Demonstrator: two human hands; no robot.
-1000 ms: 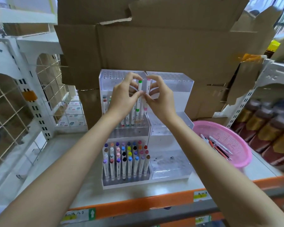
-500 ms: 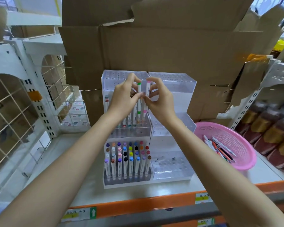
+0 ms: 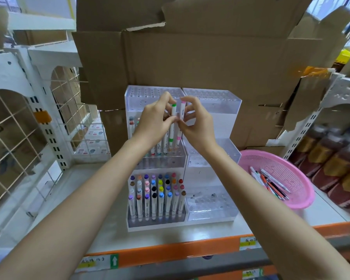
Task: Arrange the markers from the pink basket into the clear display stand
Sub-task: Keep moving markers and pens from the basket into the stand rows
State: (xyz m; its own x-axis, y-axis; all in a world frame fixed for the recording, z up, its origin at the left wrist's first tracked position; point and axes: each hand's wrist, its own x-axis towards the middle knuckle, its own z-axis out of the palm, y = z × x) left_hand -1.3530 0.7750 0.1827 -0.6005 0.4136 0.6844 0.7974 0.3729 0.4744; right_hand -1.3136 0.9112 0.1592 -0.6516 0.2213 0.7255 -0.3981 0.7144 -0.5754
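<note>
Cardboard boxes (image 3: 190, 57) fill far wall, matte, creased. Clear display stand (image 3: 214, 104) in front: rigid acrylic, stepped tiers drilled with holes; near left tier full. Pink basket (image 3: 303, 201) at right, perforated plastic, few markers (image 3: 271, 182) lying inside. Left hand (image 3: 154, 122) pinches green-capped marker (image 3: 173, 112), right hand (image 3: 198, 126) pinches pink-capped marker (image 3: 182, 110), both upright over middle left tier. Markers likely light, stiff, smooth-barrelled, slippery; best held mid-barrel, below cap.

Little can be read. At 7 o'clock, on the orange shelf edge (image 3: 170, 253), a green sticker (image 3: 114, 260) bears a white upward arrow. The handwritten label (image 3: 91, 263) beside it is too blurred to read, as is a second label (image 3: 249, 243) at 5 o'clock. Black print on the pink-capped marker (image 3: 182, 112), near centre, is too small to read.
</note>
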